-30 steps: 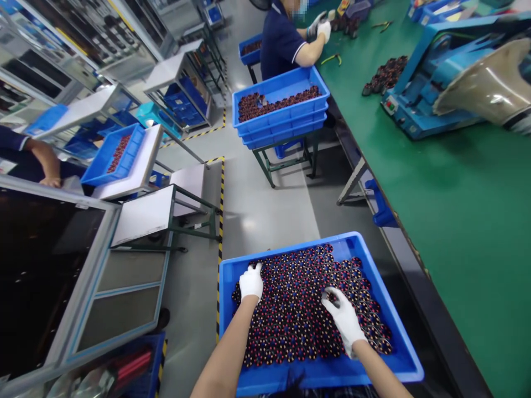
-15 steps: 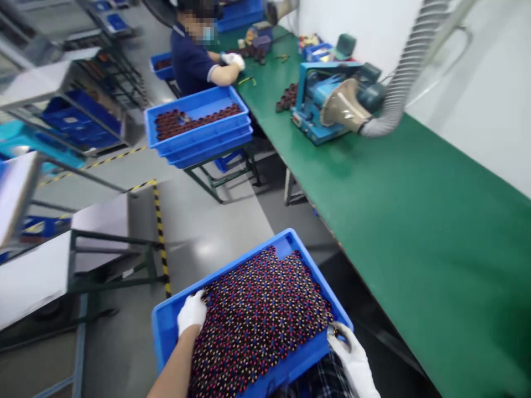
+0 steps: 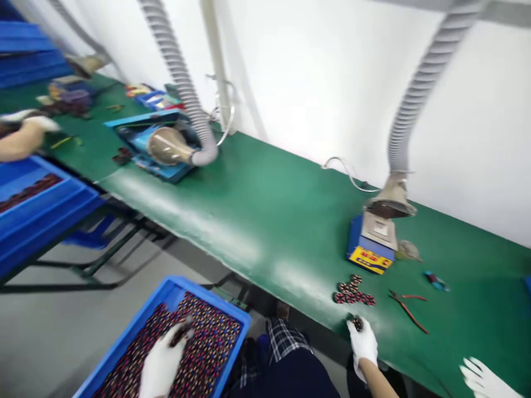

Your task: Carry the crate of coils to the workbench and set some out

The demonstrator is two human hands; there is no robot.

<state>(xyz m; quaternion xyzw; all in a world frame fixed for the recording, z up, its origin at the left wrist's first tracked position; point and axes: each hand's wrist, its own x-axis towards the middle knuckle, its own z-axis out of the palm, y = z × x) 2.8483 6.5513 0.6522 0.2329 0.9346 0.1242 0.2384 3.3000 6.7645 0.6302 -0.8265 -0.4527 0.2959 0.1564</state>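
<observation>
My left hand (image 3: 164, 356), in a white glove, is over a blue tray (image 3: 244, 320) densely filled with small round dark parts (image 3: 207, 326) that have red, blue and copper-coloured dots. A blurred dark part (image 3: 179, 333) sits between its fingers. At the green bench's front edge, my gloved right hand (image 3: 364, 345) grips another small round dark part (image 3: 355, 322). Just beyond it, several such parts (image 3: 352, 293) lie grouped on the bench (image 3: 286, 265).
Red-handled cutters (image 3: 409, 310) lie right of the parts. Behind stands a blue-and-yellow box device (image 3: 371, 251) beneath a fume hood (image 3: 392, 196). A white glove (image 3: 489, 378), perhaps worn, is at right. A co-worker's arm (image 3: 25, 138) and a blue machine (image 3: 161, 149) are left.
The view has swung right along the bench. My right hand has gone from the tray's edge to the bench front. My left hand has shifted from the tray's side to above the parts.
</observation>
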